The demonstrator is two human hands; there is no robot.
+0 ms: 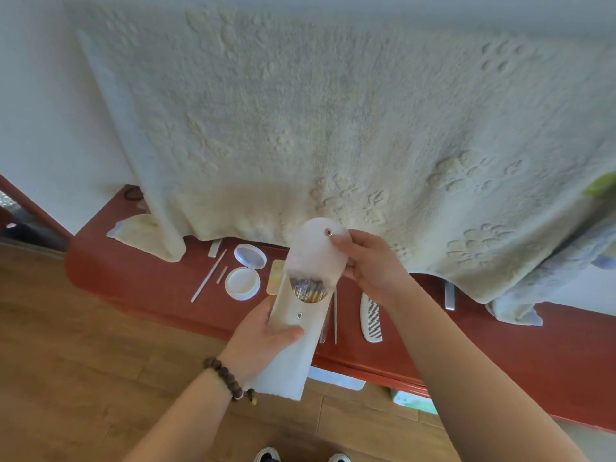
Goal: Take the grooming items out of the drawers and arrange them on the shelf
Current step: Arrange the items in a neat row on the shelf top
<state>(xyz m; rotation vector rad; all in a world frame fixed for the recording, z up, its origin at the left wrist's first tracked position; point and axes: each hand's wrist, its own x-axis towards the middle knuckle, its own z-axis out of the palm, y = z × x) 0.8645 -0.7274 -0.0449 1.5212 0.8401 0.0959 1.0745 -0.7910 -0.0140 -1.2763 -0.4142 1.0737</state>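
Both hands hold a white pouch (301,315) above the red shelf (160,278). Gripping its lower body, the left hand (263,331) has the thumb laid across the front just below the snap, and a bead bracelet (226,378) circles that wrist. Up top, the right hand (370,261) pinches the rounded flap (315,248) near its snap and keeps it lifted, so the mouth of the pouch is open and dark and golden tool handles (308,290) show inside. On the shelf lie an open round compact (246,271), a thin white stick (208,276) to its left, a white comb (371,316) to the right of the pouch, and slim metal tools (335,315) just beside the pouch. A cream towel (333,128) hangs over the back of the shelf. Below is a wooden floor (83,345).
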